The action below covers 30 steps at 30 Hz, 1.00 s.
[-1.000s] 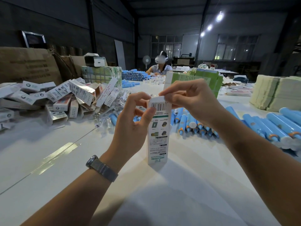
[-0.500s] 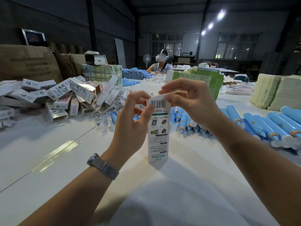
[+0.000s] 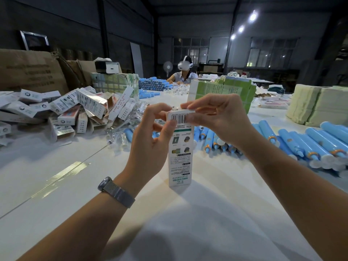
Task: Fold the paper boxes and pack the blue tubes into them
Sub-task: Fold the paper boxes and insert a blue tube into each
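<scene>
a tall white paper box [image 3: 180, 147] is standing upright on the white tabletop [image 3: 56, 185], its bottom end resting on the surface and its printed face, with a barcode near the top and small product pictures lower down, turned toward the camera. the left hand [image 3: 150, 146] is gripping the box's upper left side, thumb pressing on the front by the barcode and the other fingers curling round behind. the right hand [image 3: 218, 119] is reaching over the top, its fingertips [image 3: 185, 106] pinching down on the top flap, which is lying nearly flat along the upper edge. whether the flap is fully tucked in i cannot tell. a grey mesh-band watch [image 3: 115, 192] is sitting on the left wrist.

just behind the box and to its right, loose blue tubes [image 3: 301, 142] with white caps and orange rings are lying in a row across the tabletop, a few more showing behind the right wrist. to the left, a heap of finished white boxes [image 3: 66, 110] is lying jumbled, with crumpled clear plastic wrappers [image 3: 122, 129] just beside it. behind the hands a stack of green flat cartons [image 3: 222, 91] is standing, and far right a pile of pale yellow sheets [image 3: 316, 106] is sitting. brown cardboard cartons [image 3: 32, 72] are leaning at far left. across the tabletop, another person [image 3: 183, 74] wearing a white headset is sitting beside a stacked pile of blue tubes [image 3: 152, 84].
</scene>
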Available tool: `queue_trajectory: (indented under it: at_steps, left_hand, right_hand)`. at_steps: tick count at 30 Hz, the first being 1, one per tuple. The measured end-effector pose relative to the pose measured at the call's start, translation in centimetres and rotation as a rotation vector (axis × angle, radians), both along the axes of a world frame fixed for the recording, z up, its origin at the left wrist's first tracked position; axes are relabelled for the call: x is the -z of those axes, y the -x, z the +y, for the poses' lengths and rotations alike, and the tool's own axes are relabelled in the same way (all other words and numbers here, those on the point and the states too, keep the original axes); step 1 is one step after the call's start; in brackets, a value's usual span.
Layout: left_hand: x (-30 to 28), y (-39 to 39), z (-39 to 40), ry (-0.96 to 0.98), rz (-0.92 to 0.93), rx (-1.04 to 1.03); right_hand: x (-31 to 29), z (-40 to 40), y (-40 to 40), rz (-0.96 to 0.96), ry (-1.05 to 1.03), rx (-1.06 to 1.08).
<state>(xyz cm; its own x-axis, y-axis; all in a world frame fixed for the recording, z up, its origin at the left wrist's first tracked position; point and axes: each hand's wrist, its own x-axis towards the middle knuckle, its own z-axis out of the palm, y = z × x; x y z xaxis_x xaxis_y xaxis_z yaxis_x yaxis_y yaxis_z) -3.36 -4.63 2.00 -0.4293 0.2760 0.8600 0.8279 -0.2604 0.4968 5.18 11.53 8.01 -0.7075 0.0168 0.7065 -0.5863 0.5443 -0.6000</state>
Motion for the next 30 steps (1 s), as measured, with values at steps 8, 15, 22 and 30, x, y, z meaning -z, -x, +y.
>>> queue_trajectory:
  at_steps: [8, 15, 22, 30]
  left_hand:
    - [-0.2, 0.0, -0.1, 0.007, -0.022, -0.043]
    - [0.0, -0.2, -0.3, -0.027, -0.02, -0.107]
    - [0.3, 0.6, -0.3, -0.036, -0.02, -0.161]
    - [0.8, 1.1, -0.6, 0.009, -0.078, -0.121]
  right_hand:
    - [1.0, -0.7, 0.8, 0.021, 0.041, 0.012]
    - [1.6, -1.2, 1.6, 0.109, -0.133, 0.25]
    - [2.5, -2.2, 1.7, -0.137, -0.314, 0.272]
    - [2.4, -2.4, 1.2, -0.103, -0.365, 0.467]
